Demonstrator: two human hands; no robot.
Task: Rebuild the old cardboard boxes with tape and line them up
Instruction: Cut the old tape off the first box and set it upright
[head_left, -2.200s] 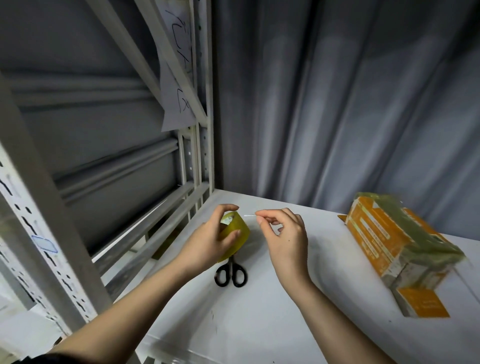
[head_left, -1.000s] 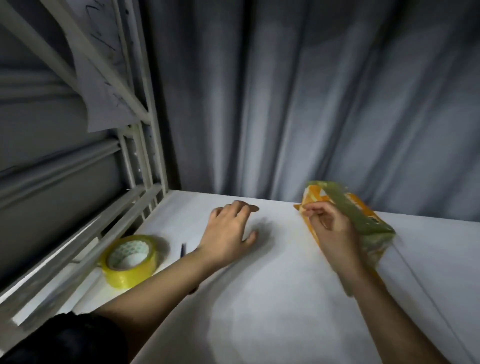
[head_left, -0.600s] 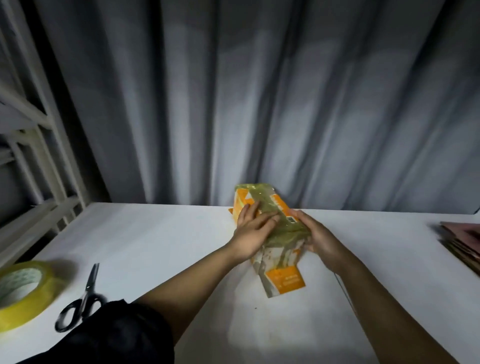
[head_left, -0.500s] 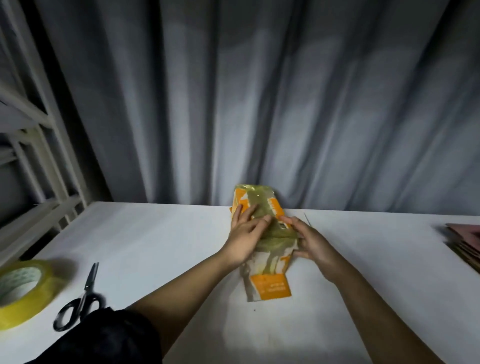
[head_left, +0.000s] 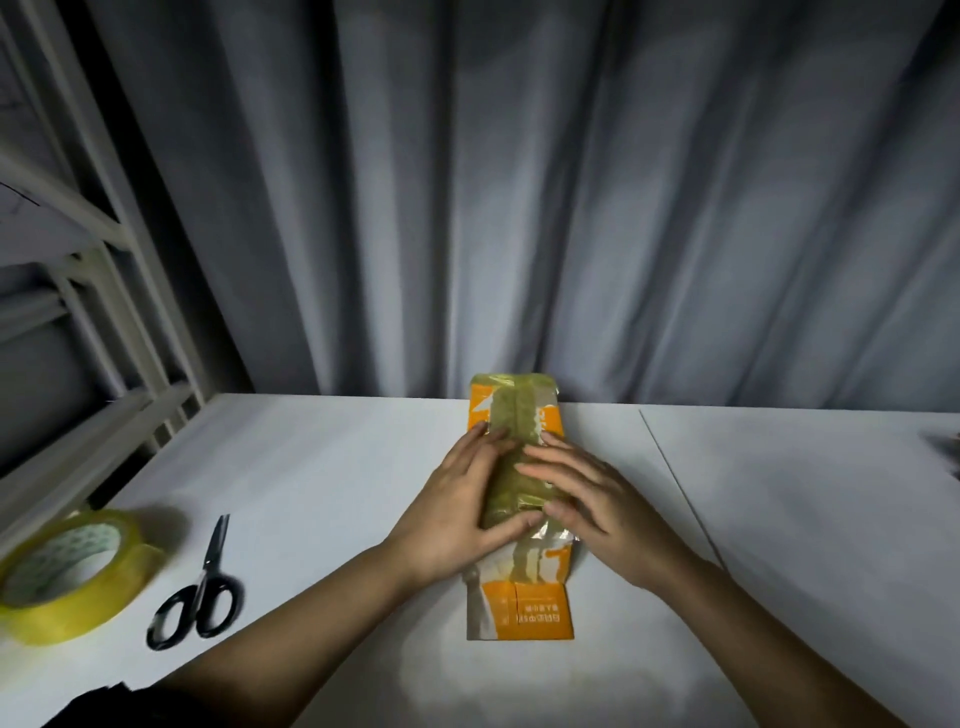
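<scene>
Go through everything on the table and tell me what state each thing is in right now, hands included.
Orange box: lying flat on the table, wrapped in tape, near flap open.
Left hand: fingers straight, pressing the box.
Right hand: fingers straight, pressing the box.
Tape roll: lying flat, untouched.
Scissors: closed, lying beside the roll.

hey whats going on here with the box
A person is pressing both hands, left hand and right hand, flat on an orange cardboard box lying on the white table, smoothing the tape strip along its top. The yellow tape roll and black scissors lie untouched at the left.
</scene>
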